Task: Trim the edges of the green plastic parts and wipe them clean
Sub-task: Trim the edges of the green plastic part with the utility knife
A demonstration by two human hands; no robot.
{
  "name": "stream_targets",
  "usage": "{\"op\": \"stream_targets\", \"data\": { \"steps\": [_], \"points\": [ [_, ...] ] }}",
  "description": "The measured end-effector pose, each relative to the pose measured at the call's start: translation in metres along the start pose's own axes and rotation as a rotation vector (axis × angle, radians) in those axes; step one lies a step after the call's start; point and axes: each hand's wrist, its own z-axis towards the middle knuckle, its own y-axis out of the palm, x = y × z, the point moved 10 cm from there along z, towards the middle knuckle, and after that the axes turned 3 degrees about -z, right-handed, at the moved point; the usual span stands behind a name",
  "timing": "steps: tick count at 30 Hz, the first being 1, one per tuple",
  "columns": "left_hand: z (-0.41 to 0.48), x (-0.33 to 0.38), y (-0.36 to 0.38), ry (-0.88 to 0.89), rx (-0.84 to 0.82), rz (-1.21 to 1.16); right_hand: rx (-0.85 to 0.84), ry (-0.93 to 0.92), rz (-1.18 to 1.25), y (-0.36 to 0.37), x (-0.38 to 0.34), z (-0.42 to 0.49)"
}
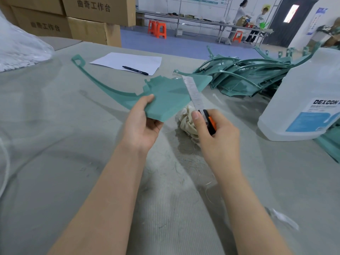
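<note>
My left hand (142, 124) grips a flat green plastic part (165, 96) by its near edge, thumb on top, and holds it above the table. A long curved arm of the part sweeps off to the far left. My right hand (215, 133) holds an orange and black utility knife (209, 122). The knife's long blade (193, 92) is extended and lies against the part's right side. A crumpled cream cloth (185, 122) lies on the table below and between my hands.
A pile of green plastic parts (244, 74) lies at the far right. A large clear jug (305, 100) with a blue label stands at the right. White paper (128, 61) with a black pen (135, 70) lies beyond. Cardboard boxes (86, 21) are stacked at the back left.
</note>
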Motion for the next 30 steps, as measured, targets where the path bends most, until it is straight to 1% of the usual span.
{"op": "stream_targets", "data": {
  "steps": [8, 11, 15, 19, 21, 24, 26, 30],
  "points": [
    [0.001, 0.001, -0.003, 0.013, 0.017, -0.014, -0.024, -0.055, -0.015, 0.003, -0.007, -0.002],
    [0.003, -0.001, -0.005, 0.010, 0.035, -0.013, -0.090, -0.133, -0.081, 0.015, -0.019, -0.007],
    [0.013, -0.007, -0.012, -0.062, 0.050, -0.039, -0.208, -0.262, -0.057, 0.036, -0.038, -0.020],
    [0.015, -0.009, -0.013, -0.092, 0.037, -0.005, -0.259, -0.285, -0.054, 0.041, -0.040, -0.023],
    [0.013, -0.006, -0.012, -0.061, 0.040, -0.014, -0.223, -0.255, -0.029, 0.035, -0.038, -0.019],
    [0.010, -0.001, -0.010, -0.003, 0.051, -0.017, -0.089, -0.171, -0.016, 0.016, -0.026, -0.009],
    [0.008, -0.001, -0.009, 0.010, 0.046, -0.007, -0.029, -0.106, -0.001, 0.006, -0.015, -0.004],
    [0.006, -0.003, -0.007, 0.004, 0.026, 0.023, -0.010, -0.050, -0.013, 0.002, -0.007, -0.002]
  ]
}}
